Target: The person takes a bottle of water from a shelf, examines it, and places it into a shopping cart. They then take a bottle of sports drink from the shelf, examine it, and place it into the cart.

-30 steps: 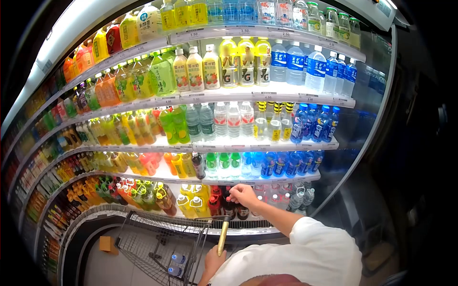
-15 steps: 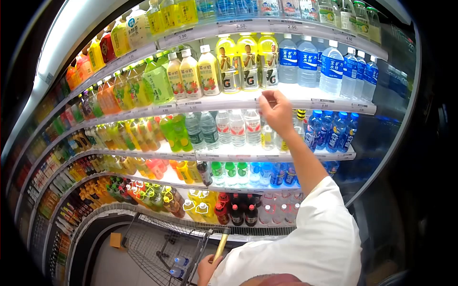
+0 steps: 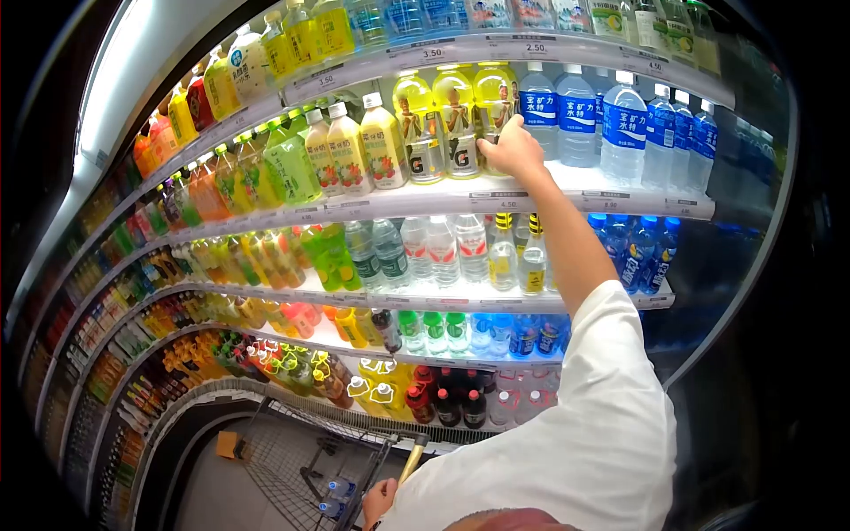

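Observation:
My right hand (image 3: 513, 150) is at the rightmost of three yellow Gatorade bottles (image 3: 494, 93) on the second shelf from the top, its thumb and fingers around the bottle's middle. Just left stand two more yellow bottles (image 3: 456, 115), upright. Blue-labelled clear bottles (image 3: 538, 111) are close on the right. Low in the view, my left hand (image 3: 379, 502) is beside the yellow handle (image 3: 413, 460) of a shopping cart, its fingers curled; what they hold, if anything, is hard to make out.
The wire cart (image 3: 292, 460) stands below the shelves with two bottles (image 3: 336, 497) low in it. A brown box (image 3: 229, 445) lies at its far left end. Curved shelves of drinks run to the left. A shelf edge (image 3: 549, 203) with price tags passes under my right forearm.
My right hand has moved up from in front of the shelf edge and closed on the right yellow bottle. The view has shifted slightly; my left hand stays by the cart handle.

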`<state>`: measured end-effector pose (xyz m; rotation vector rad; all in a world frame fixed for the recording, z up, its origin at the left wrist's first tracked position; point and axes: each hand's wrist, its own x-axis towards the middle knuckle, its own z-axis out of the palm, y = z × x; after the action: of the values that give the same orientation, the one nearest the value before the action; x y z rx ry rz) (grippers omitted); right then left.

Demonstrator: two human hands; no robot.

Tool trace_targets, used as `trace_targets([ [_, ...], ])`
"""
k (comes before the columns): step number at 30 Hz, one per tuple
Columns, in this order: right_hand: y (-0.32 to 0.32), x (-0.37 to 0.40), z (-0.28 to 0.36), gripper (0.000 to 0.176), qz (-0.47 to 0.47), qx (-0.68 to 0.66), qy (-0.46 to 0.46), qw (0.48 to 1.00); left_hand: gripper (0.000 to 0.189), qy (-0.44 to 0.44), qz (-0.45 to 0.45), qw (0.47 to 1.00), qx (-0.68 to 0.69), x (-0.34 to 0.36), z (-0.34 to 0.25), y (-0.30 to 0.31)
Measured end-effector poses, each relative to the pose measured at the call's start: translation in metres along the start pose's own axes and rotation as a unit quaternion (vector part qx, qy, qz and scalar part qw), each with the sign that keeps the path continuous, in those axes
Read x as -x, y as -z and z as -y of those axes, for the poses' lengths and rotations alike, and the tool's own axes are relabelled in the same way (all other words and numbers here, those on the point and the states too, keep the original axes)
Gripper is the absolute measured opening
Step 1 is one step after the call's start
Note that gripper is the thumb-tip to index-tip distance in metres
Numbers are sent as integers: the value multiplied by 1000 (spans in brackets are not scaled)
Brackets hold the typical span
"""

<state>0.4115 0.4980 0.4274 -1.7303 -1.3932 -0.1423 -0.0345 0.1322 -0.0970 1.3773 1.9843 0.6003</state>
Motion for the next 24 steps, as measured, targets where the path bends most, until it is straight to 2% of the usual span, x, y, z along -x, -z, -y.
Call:
trace_targets([
  [2,-5,-11,-7,86,-9,-44,1,999,52,-5,6,1000,-1,1,-6,3],
  [8,10,-3,-4,95,3,-136,-37,990,51,-25,6,999,27,1,-21,9],
  [9,7,-2,-5,86,-34,-138,-25,990,49,-32,9,999,32,2,-23,11],
  [11,12,0,-5,66,16,-260,-29,965,49,-30,4,999,34,4,-29,13],
  [13,17,6,3,41,41,-395,-49,916,48,-40,-1,999,36,7,-28,14],
  [14,28,18,7,39,67,-473,-65,876,48,-40,1,999,32,7,-24,13],
  [16,40,25,9,38,77,-517,-99,847,48,-44,2,999,27,5,-21,12],
  [17,41,30,8,36,85,-573,-100,809,48,-42,4,999,31,3,-20,11],
  [20,48,50,3,46,143,-646,-93,744,47,-37,15,999,34,-1,-10,8],
  [21,51,64,3,43,161,-651,-89,736,47,-36,17,999,31,-4,-6,5],
  [24,67,141,14,49,215,-584,-49,781,42,-45,19,997,67,4,-12,9],
])
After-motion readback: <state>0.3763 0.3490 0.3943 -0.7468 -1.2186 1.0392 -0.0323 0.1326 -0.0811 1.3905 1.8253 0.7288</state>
